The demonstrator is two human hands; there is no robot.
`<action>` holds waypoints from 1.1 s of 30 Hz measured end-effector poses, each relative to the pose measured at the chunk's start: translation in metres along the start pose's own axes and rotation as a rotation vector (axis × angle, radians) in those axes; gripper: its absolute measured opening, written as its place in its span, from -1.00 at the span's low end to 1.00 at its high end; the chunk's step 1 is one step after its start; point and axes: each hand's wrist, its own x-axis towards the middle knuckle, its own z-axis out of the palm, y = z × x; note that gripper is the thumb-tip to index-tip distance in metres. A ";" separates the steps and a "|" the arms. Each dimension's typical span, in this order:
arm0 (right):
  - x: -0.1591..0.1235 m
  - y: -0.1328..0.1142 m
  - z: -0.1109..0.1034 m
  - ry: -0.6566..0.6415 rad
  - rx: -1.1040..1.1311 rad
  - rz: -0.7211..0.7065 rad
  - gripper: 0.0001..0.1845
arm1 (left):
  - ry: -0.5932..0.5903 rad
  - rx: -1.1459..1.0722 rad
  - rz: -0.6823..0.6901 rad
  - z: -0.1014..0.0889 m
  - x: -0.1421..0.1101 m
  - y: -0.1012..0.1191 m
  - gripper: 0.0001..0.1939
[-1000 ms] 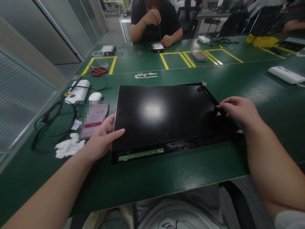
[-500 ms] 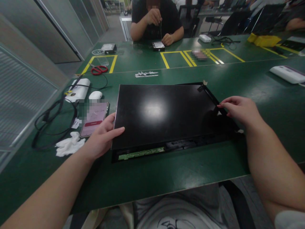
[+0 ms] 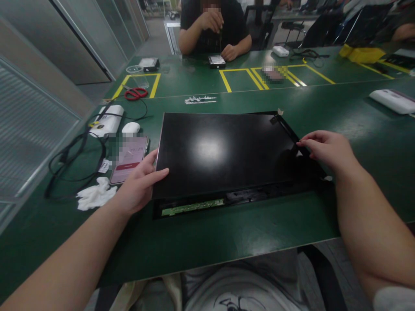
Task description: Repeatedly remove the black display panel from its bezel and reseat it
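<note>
A flat black display panel (image 3: pixel 201 168) lies tilted over a black frame (image 3: pixel 253 195), its left side lifted higher than its right. My left hand (image 3: pixel 138 190) grips the panel's left edge, thumb on the glossy face and the other fingers partly hidden behind it. At the right edge of the panel and frame, the thumb and forefinger of my right hand (image 3: pixel 329 149) are pinched together; what lies between them is too small to make out. A narrow green circuit board (image 3: pixel 193 207) shows in the gap below the panel's front edge.
Left of the panel are a phone (image 3: pixel 129 160), a crumpled white cloth or glove (image 3: pixel 96 193), a white mouse-like case (image 3: pixel 131 128), black cables (image 3: pixel 103 149) and red-handled scissors (image 3: pixel 136 93). White scraps (image 3: pixel 200 100) lie behind it. Opposite, a person (image 3: pixel 214 26) works on a hard drive (image 3: pixel 217 61).
The panel's left side has risen slightly with my left hand, widening the gap above the green board. My right hand stays pinched at the right edge.
</note>
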 end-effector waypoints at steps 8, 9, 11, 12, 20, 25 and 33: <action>0.004 0.005 0.001 -0.004 0.009 -0.007 -0.71 | 0.079 -0.050 -0.022 0.001 0.001 0.000 -0.12; 0.002 0.003 0.000 -0.002 0.006 -0.001 -0.72 | 0.077 -0.048 -0.020 0.001 0.001 0.000 -0.13; 0.000 -0.002 -0.001 0.001 0.006 0.015 -0.74 | 0.075 -0.051 -0.015 0.002 0.001 0.001 -0.17; -0.002 -0.004 -0.001 0.002 0.011 0.019 -0.75 | 0.072 -0.053 -0.013 0.003 0.001 0.001 -0.17; -0.005 -0.008 -0.002 0.006 0.004 0.030 -0.76 | -0.006 -0.045 0.001 -0.005 0.002 -0.001 -0.27; -0.007 -0.013 -0.003 0.016 -0.021 0.035 -0.75 | 0.000 0.020 0.087 -0.010 0.005 -0.002 -0.44; -0.004 -0.008 -0.004 0.025 0.010 0.074 -0.76 | 0.063 0.447 0.246 -0.019 0.009 -0.009 -0.43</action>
